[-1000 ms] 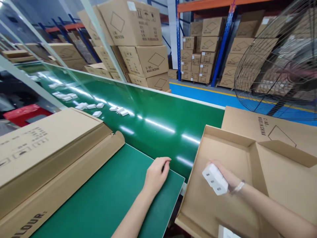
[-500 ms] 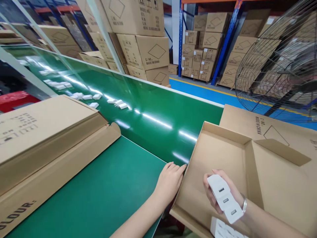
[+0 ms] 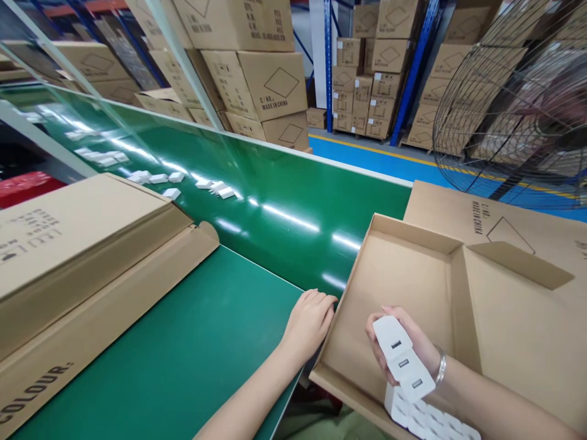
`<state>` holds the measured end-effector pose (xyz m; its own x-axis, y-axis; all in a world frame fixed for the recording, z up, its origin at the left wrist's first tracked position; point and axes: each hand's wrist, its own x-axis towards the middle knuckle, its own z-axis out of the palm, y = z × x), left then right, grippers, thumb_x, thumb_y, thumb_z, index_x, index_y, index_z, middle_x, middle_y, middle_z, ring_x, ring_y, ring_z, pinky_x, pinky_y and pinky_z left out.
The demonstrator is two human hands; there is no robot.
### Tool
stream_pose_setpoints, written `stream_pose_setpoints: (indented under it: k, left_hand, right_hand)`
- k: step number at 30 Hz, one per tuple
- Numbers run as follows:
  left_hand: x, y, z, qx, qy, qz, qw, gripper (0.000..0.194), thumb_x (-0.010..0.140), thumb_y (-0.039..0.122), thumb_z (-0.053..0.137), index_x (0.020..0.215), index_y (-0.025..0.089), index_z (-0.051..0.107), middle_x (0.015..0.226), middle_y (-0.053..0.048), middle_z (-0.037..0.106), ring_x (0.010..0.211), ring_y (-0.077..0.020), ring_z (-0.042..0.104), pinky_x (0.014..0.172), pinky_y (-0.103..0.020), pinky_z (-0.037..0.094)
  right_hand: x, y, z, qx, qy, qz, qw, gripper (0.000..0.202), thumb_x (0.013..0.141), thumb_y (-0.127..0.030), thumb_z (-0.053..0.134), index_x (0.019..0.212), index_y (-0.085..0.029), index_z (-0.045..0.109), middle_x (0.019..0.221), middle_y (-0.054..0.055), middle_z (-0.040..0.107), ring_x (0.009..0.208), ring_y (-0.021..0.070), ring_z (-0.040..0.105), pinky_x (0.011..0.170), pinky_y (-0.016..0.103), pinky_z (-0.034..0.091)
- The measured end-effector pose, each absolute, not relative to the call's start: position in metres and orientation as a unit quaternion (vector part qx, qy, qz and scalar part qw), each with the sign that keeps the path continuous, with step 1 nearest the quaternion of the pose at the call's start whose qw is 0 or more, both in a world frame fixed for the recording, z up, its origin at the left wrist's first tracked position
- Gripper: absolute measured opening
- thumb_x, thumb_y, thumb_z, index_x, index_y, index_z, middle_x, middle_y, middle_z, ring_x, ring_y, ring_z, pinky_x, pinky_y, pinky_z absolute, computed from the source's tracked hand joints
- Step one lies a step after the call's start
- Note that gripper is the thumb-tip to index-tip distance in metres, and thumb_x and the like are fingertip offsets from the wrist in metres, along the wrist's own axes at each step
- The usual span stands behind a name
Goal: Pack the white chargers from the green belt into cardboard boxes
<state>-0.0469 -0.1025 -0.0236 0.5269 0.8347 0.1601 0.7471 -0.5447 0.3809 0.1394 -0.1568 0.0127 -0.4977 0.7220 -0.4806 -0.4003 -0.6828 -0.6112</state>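
My right hand [image 3: 415, 333] is wrapped round a row of three white USB chargers [image 3: 403, 360], held over an open cardboard tray box [image 3: 408, 269]. Below it, more white chargers [image 3: 424, 418] stand in rows along the box's near edge. My left hand [image 3: 309, 321] rests at the corner of the green table [image 3: 183, 342], beside the left wall of the box. Its fingers are bent together, and whether they grip anything is hidden.
A green conveyor [image 3: 284, 195] crosses behind, with loose white chargers [image 3: 217, 188] on its left part. Closed cardboard boxes [image 3: 92, 220] lie at the left. A large wire fan [image 3: 504, 110] stands at the back right, near stacked cartons [image 3: 270, 85].
The view has shifted slightly. My right hand has moved a little left and lower over the box with the chargers, and more of the rows below shows. My left hand stays at the corner.
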Motion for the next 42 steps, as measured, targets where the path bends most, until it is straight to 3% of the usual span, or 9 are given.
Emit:
stream_pose_setpoints:
  k: [11,15,18,20,27,32,36,39,42]
  left_hand:
    - [-0.047,-0.101,-0.026,0.877,0.448,0.138,0.104,0.026,0.089,0.016,0.035,0.094,0.018,0.061,0.088,-0.004,0.063,0.086,-0.0181,0.053,0.088,-0.036,0.042]
    - [-0.048,-0.102,-0.027,0.883,0.442,0.129,0.089,0.026,0.089,0.015,0.035,0.094,0.018,0.06,0.087,-0.004,0.063,0.087,-0.0184,0.054,0.091,-0.037,0.04]
    - [-0.049,-0.102,-0.029,0.885,0.438,0.138,0.082,0.026,0.089,0.015,0.035,0.093,0.018,0.06,0.085,-0.004,0.063,0.087,-0.0181,0.054,0.093,-0.037,0.039]
    - [-0.049,-0.102,-0.029,0.885,0.435,0.145,0.079,0.026,0.09,0.015,0.034,0.092,0.019,0.06,0.085,-0.004,0.063,0.086,-0.0179,0.055,0.093,-0.037,0.039]
    - [-0.048,-0.103,-0.027,0.889,0.428,0.145,0.074,0.029,0.091,0.016,0.03,0.092,0.018,0.059,0.085,-0.004,0.063,0.087,-0.0179,0.055,0.094,-0.037,0.038]
    - [-0.051,-0.106,-0.019,0.864,0.432,0.204,0.159,0.031,0.093,0.025,0.028,0.107,0.02,0.055,0.092,-0.001,0.065,0.091,-0.0137,0.056,0.101,-0.037,0.033]
    - [-0.05,-0.106,-0.013,0.86,0.423,0.202,0.201,0.041,0.088,0.031,0.043,0.127,0.022,0.043,0.096,-0.001,0.064,0.095,-0.0142,0.056,0.108,-0.042,0.026]
    - [-0.043,-0.106,-0.013,0.863,0.424,0.175,0.213,0.05,0.088,0.022,0.038,0.137,0.024,0.03,0.098,-0.001,0.065,0.096,-0.0136,0.057,0.107,-0.045,0.027]
    - [-0.035,-0.107,-0.015,0.853,0.429,0.184,0.234,0.043,0.089,0.013,0.031,0.127,0.027,0.046,0.104,0.001,0.066,0.097,-0.0111,0.058,0.108,-0.042,0.028]
  right_hand:
    - [0.138,-0.152,0.012,-0.477,-0.336,0.774,0.247,0.047,0.076,-0.063,0.038,0.069,-0.018,0.05,0.048,-0.004,0.047,0.039,0.0102,0.044,0.037,0.021,0.035]
    - [0.129,-0.154,0.016,-0.556,-0.644,0.502,0.156,0.042,0.083,-0.052,0.038,0.059,-0.018,0.047,0.051,-0.001,0.046,0.049,0.0113,0.042,0.05,0.024,0.03]
    - [0.121,-0.167,0.019,-0.597,-0.759,0.258,0.009,0.032,0.087,-0.042,0.039,0.071,-0.018,0.053,0.057,0.003,0.055,0.053,0.0162,0.05,0.051,0.027,0.024]
    - [0.117,-0.177,0.022,-0.574,-0.795,0.182,-0.07,0.032,0.09,-0.042,0.037,0.082,-0.017,0.055,0.063,0.007,0.06,0.056,0.0204,0.056,0.049,0.027,0.021]
    - [0.122,-0.193,0.031,-0.455,-0.862,0.2,-0.102,0.041,0.096,-0.044,0.021,0.086,-0.018,0.052,0.078,0.007,0.064,0.064,0.022,0.06,0.051,0.03,0.027]
    - [0.131,-0.186,0.027,-0.458,-0.849,0.257,-0.063,0.044,0.097,-0.041,0.014,0.086,-0.02,0.051,0.075,0.005,0.063,0.064,0.0189,0.059,0.056,0.029,0.032]
    - [0.136,-0.18,0.023,-0.492,-0.818,0.294,-0.036,0.049,0.096,-0.044,0.013,0.082,-0.021,0.053,0.073,0.004,0.062,0.066,0.0174,0.057,0.061,0.029,0.037]
    - [0.141,-0.175,0.021,-0.501,-0.813,0.295,-0.03,0.047,0.096,-0.044,0.016,0.082,-0.02,0.054,0.076,0.005,0.062,0.07,0.017,0.058,0.066,0.029,0.04]
    - [0.151,-0.168,0.02,-0.506,-0.818,0.272,-0.042,0.041,0.096,-0.039,0.02,0.09,-0.021,0.056,0.081,0.005,0.063,0.076,0.0178,0.059,0.07,0.03,0.042]
